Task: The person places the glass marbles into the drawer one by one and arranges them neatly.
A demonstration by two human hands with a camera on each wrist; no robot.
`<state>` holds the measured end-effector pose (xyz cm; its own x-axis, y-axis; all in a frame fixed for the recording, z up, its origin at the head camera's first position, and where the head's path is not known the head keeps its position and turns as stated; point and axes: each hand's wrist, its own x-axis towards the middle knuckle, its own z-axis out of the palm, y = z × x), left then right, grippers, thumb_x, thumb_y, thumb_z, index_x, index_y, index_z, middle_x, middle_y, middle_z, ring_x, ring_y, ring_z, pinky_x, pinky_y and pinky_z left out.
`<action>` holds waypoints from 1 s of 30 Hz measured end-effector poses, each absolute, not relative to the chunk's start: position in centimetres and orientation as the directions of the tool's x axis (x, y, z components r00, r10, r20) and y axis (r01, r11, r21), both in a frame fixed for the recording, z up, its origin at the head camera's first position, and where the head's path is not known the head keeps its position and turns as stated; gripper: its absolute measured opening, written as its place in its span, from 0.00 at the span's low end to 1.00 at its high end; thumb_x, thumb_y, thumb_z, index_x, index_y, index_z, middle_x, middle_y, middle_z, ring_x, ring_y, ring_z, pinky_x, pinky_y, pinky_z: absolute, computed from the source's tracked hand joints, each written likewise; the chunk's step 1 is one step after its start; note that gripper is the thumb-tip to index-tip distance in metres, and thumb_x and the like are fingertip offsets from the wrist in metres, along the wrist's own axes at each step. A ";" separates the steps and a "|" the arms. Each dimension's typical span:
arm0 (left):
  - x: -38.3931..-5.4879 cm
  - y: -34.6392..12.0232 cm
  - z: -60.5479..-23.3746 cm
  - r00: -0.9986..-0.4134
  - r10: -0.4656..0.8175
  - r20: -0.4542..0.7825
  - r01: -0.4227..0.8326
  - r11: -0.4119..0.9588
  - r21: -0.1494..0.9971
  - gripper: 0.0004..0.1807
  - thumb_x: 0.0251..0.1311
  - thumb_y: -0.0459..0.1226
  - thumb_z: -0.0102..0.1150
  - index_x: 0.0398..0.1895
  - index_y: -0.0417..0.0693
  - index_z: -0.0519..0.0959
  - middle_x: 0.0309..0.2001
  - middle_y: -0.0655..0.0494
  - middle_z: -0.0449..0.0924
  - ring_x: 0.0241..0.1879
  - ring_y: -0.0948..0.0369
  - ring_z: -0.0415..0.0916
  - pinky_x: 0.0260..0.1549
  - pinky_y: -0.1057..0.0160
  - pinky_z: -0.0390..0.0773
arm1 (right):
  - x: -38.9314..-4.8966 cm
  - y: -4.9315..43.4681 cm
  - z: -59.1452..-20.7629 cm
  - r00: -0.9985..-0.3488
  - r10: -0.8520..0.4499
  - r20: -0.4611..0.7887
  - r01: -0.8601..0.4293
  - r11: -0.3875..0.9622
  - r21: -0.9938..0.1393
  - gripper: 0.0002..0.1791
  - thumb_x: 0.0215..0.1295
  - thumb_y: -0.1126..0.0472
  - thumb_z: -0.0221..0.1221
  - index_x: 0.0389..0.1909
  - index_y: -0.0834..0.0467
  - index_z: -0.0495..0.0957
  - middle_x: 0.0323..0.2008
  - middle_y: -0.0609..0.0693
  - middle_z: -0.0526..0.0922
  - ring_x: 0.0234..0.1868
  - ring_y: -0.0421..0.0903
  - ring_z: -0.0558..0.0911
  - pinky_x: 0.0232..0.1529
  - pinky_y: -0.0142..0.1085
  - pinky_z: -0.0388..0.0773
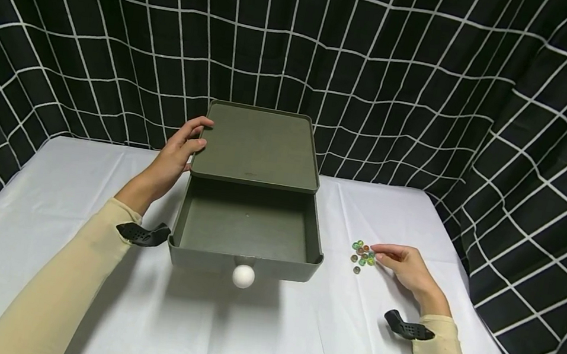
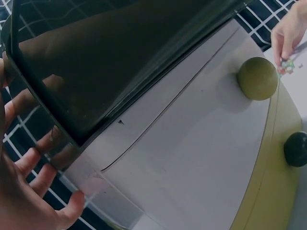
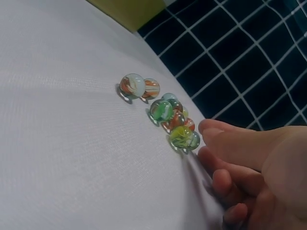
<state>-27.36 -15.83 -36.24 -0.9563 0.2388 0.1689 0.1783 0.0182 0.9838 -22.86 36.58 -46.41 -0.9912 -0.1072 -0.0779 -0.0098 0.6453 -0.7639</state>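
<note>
A grey-green box (image 1: 257, 147) stands mid-table, its drawer (image 1: 245, 226) pulled out toward me with a white round knob (image 1: 243, 276) on the front. The drawer's visible floor holds nothing. At the box's left side my left hand (image 1: 177, 148) touches the edge with spread fingertips (image 2: 43, 177). To the right, a cluster of coloured glass marbles (image 3: 172, 115) lies on the cloth. My right hand (image 1: 407, 269) reaches in from their right, fingertips (image 3: 208, 127) right at the nearest marbles. No marble shows between its thumb and fingers.
A white cloth (image 1: 262, 341) covers the table. Behind and on both sides hangs a black curtain (image 1: 281, 33) with a white grid, close to the table's edges. Black wrist mounts (image 1: 144, 234) sit on both sleeves.
</note>
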 end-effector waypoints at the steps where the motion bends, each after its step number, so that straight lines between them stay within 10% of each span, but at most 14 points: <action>1: -27.4 -15.8 -36.2 -0.956 0.240 0.168 0.179 0.023 0.984 0.23 0.77 0.44 0.40 0.73 0.59 0.60 0.81 0.49 0.40 0.80 0.49 0.41 0.68 0.24 0.43 | -22.9 36.6 -46.4 -0.991 -0.106 -0.076 -0.011 0.648 -0.761 0.18 0.72 0.61 0.60 0.57 0.65 0.81 0.56 0.64 0.83 0.43 0.30 0.74 0.45 0.25 0.69; 30: -27.2 -15.8 -36.2 -0.953 0.247 0.173 0.181 0.011 0.983 0.24 0.77 0.44 0.40 0.73 0.59 0.59 0.81 0.50 0.39 0.80 0.49 0.40 0.68 0.24 0.42 | -22.9 35.6 -46.4 -0.995 -0.093 -0.028 -0.042 0.671 -0.740 0.15 0.66 0.68 0.63 0.52 0.69 0.83 0.35 0.55 0.81 0.31 0.39 0.67 0.32 0.31 0.65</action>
